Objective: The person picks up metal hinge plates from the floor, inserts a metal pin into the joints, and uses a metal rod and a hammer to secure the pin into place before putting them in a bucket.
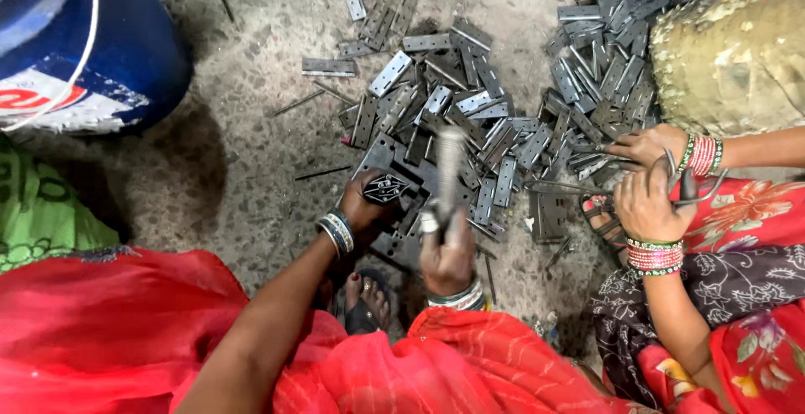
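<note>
At the far left a blue plastic drum (92, 36) stands on the speckled concrete floor (243, 171), with a fold of green cloth (42, 213) below it and the person's red garment (126, 330) filling the bottom of the view. A few loose metal pins (298, 102) lie scattered on the floor just left of the work. The left hand (365, 204), banded with bangles at the wrist, presses down on a dark hinge (387, 187) with its fingers closed around the hinge's edge, pinning it flat on a dark metal block (402, 250) in front of the person's sandalled foot (365, 296). Just beside it the right hand (449, 259) has its fingers clamped tight on the handle of a hammer (449, 171), which is blurred and stands above the hinge. Beyond both hands spreads a large pile of grey steel hinges (453, 112); I cannot tell which of them are finished and which are not, so the share done stays uncertain, though the 1 hinge under the hammer seems to be mid-work and the heap suggests much remains. Further right a second heap of hinges (599, 70) lies against a yellowish woven sack (738, 53). At the right edge a co-worker's 2 hands (646, 179), with red and green bangles, handle thin metal pieces over a floral red dress (746, 229).
</note>
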